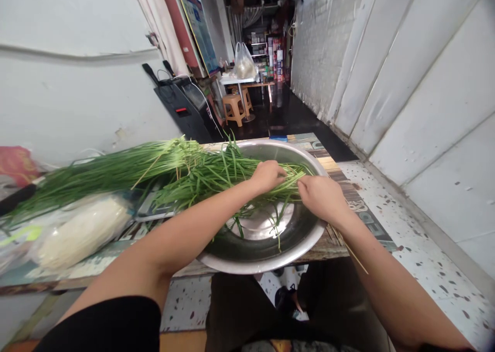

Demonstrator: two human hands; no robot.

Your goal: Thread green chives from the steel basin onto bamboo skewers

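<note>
A wide steel basin point(232, 264) stands on the table, with a loose bunch of garlic chives point(216, 174) lying across it and over its left rim. Over the pale stem ends, my left hand point(268, 176) is closed on the chives, its fingertips partly hidden. Just to its right, my right hand point(323, 192) pinches the ends of some stems between thumb and fingers inside the basin's right side. A few loose blades hang down in the bowl. Beneath my right wrist, a thin straw-like strand point(358, 257) sticks out past the rim.
A larger bundle of chives point(104, 171) lies to the left on the wooden-patterned table point(336, 246). In front of it rests a clear bag of pale noodle-like food point(83, 233). Further back are a black machine point(183, 104), brown stools point(233, 109) and a small table with a plastic bag point(244, 63).
</note>
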